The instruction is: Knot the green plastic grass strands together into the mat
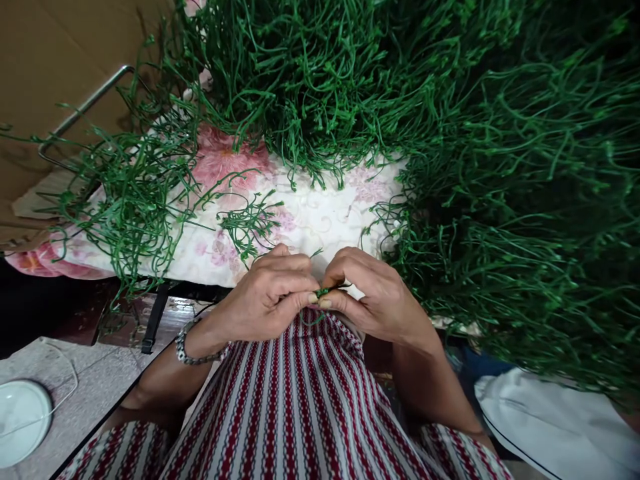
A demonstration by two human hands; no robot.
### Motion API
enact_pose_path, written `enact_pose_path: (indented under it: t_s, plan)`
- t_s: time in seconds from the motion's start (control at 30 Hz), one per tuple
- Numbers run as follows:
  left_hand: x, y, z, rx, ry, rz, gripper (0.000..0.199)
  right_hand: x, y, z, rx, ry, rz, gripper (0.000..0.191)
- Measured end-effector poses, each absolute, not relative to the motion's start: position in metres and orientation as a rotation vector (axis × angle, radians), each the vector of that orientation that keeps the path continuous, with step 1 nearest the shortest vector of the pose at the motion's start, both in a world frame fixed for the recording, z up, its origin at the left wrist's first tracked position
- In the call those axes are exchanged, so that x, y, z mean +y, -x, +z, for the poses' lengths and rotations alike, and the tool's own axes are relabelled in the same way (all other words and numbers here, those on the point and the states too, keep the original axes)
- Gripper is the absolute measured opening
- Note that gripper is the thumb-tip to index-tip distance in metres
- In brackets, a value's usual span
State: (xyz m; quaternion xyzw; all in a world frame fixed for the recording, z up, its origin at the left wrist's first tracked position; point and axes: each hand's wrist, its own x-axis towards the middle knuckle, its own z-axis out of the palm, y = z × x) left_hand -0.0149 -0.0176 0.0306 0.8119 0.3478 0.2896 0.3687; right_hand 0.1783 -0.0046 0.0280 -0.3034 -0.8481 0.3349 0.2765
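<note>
My left hand (pixel 267 297) and my right hand (pixel 373 293) meet just in front of my body, thumbs and forefingers pinched together. Between the fingertips is a green plastic-looking plant stem (pixel 321 292), mostly covered by the fingers, with thin bits of it sticking out above and below. A small bunch of similar stems (pixel 253 223) lies on the flowered cloth (pixel 320 217) just beyond my left hand. To the left, a loose heap of these stems (pixel 135 200) spills over the cloth's near edge.
A large mass of green stems (pixel 340 73) covers the far side and the right. At the left are a bent metal rod (pixel 85 107) and brown cardboard (pixel 60 47). A white round lid or dish (pixel 23 423) sits lower left; white fabric (pixel 550 420) lies lower right.
</note>
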Motion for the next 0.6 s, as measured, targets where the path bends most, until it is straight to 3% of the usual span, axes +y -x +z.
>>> enact_pose_path:
  t_s: [0.27, 0.5, 0.6]
  plan:
    - [-0.015, 0.017, 0.035, 0.822, -2.267, 0.554, 0.025, -0.002, -0.176, 0.031, -2.394, 0.675, 1.131, 0.023]
    - [-0.009, 0.021, 0.03, 0.515, -1.768, 0.85, 0.016, -0.012, -0.173, 0.017, -1.779, 0.524, 1.826, 0.025]
    - [-0.01, 0.021, 0.027, 0.624, -1.78, 0.894, 0.012, -0.015, -0.173, 0.015, -1.517, 0.642, 1.734, 0.019]
